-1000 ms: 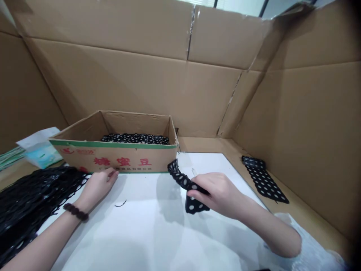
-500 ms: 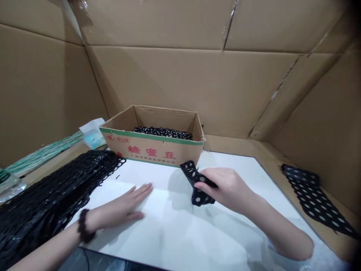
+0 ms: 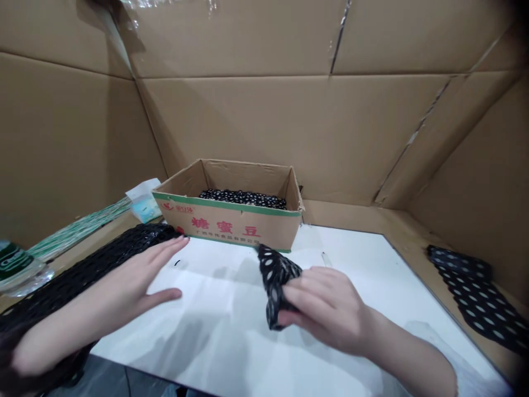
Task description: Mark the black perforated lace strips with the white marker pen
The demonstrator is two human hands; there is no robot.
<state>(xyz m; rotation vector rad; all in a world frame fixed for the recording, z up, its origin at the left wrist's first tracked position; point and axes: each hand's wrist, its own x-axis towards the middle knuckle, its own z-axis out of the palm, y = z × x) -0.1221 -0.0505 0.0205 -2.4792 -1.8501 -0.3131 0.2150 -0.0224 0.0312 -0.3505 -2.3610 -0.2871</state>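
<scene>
Fabric strip (image 3: 270,286), black with pale dots, bunched, pinched by right hand (image 3: 330,309) over white board (image 3: 231,358); light grip would limit creasing. Left hand (image 3: 140,278) spread, nothing held (contact with black mesh (image 3: 115,251) unclear). Cardboard box (image 3: 231,225) blocks reach behind; second dotted strip (image 3: 475,298) far right.

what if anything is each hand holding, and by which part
The right hand grips a dotted cloth by its bunched right side; which edge that is cannot be told. The left hand holds nothing.
</scene>
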